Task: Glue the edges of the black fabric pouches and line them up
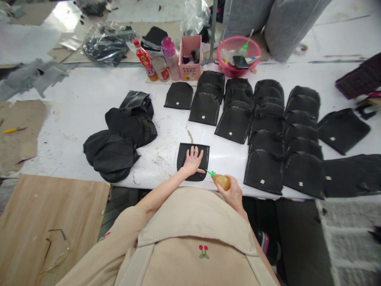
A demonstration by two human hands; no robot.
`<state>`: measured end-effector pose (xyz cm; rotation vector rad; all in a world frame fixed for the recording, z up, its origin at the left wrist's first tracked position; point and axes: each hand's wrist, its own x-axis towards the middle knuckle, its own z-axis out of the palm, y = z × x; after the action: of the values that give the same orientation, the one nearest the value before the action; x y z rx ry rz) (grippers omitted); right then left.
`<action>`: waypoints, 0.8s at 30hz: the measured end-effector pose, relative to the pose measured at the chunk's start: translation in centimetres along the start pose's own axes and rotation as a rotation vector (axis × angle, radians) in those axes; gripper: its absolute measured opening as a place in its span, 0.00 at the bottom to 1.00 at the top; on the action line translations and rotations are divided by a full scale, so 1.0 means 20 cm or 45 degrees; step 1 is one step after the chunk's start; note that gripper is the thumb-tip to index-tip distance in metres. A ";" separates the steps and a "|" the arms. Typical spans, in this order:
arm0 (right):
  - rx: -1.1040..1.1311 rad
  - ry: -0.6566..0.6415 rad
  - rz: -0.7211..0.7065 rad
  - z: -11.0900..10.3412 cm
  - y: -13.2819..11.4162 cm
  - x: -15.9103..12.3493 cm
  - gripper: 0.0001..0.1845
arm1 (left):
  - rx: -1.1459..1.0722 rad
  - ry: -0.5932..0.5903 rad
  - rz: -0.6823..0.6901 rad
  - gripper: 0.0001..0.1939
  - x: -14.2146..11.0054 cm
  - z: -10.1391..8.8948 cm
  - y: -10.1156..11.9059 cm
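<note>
My left hand [193, 159] lies flat with fingers spread on a black fabric piece [183, 155] near the front edge of the white table [74, 115]. My right hand [232, 193] grips a small amber squeeze bottle [222, 181] whose green nozzle points at the piece's lower right corner. To the right, black fabric pieces with small white tags lie in overlapping rows [268, 135].
A heap of loose black fabric [119, 139] sits to the left. At the back stand bottles [145, 59], a pink box [190, 57] and a pink basin [238, 53]. A wooden board [44, 222] lies lower left, with grey felt rolls [282, 24] behind.
</note>
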<state>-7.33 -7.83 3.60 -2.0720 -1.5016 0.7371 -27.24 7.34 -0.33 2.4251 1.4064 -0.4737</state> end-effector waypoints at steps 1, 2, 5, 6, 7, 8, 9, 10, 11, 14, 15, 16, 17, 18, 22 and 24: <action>-0.001 -0.002 0.004 0.00 0.00 0.00 0.25 | -0.018 -0.009 0.004 0.67 0.00 -0.01 -0.01; -0.001 -0.003 0.010 0.00 0.00 0.00 0.25 | -0.043 -0.025 0.013 0.66 -0.01 -0.02 -0.03; 0.006 -0.003 0.023 0.00 0.00 0.00 0.25 | -0.124 -0.077 0.083 0.66 -0.02 -0.05 -0.10; 0.009 -0.005 0.024 0.00 -0.01 0.00 0.25 | -0.136 -0.088 0.117 0.66 -0.03 -0.06 -0.12; 0.012 -0.006 0.025 0.00 -0.01 0.00 0.26 | -0.137 -0.094 0.148 0.66 -0.03 -0.06 -0.13; 0.014 -0.008 0.024 -0.01 -0.01 0.00 0.26 | -0.127 -0.091 0.170 0.66 -0.04 -0.06 -0.15; 0.017 -0.011 0.023 -0.01 -0.01 0.00 0.26 | -0.110 -0.082 0.181 0.66 -0.04 -0.05 -0.15; 0.019 -0.014 0.020 -0.01 -0.01 0.00 0.26 | -0.091 -0.070 0.181 0.67 -0.04 -0.05 -0.15; 0.020 -0.018 0.017 -0.01 -0.01 0.00 0.26 | -0.073 -0.058 0.173 0.67 -0.04 -0.04 -0.15; 0.013 -0.033 0.028 -0.02 -0.01 -0.01 0.26 | -0.045 -0.043 0.149 0.67 -0.04 -0.02 -0.13; 0.010 -0.041 0.034 -0.02 -0.01 -0.02 0.26 | -0.041 -0.047 0.148 0.67 -0.04 -0.02 -0.12; 0.009 -0.048 0.038 -0.02 -0.01 -0.02 0.26 | -0.038 -0.050 0.148 0.67 -0.04 -0.02 -0.12; 0.009 -0.055 0.039 -0.03 -0.02 -0.03 0.26 | -0.036 -0.052 0.149 0.67 -0.04 -0.02 -0.12; 0.011 -0.060 0.039 -0.03 -0.02 -0.03 0.25 | -0.034 -0.054 0.150 0.67 -0.04 -0.02 -0.12; 0.020 -0.084 0.047 -0.03 -0.02 -0.05 0.26 | -0.033 -0.065 0.145 0.68 -0.04 -0.03 -0.12; 0.018 -0.112 0.053 -0.04 -0.02 -0.06 0.27 | -0.036 -0.077 0.146 0.68 -0.04 -0.04 -0.12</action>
<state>-7.41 -8.96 4.61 -2.0903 -1.4999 0.8629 -29.59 8.19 0.42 2.4320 1.2331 -0.4920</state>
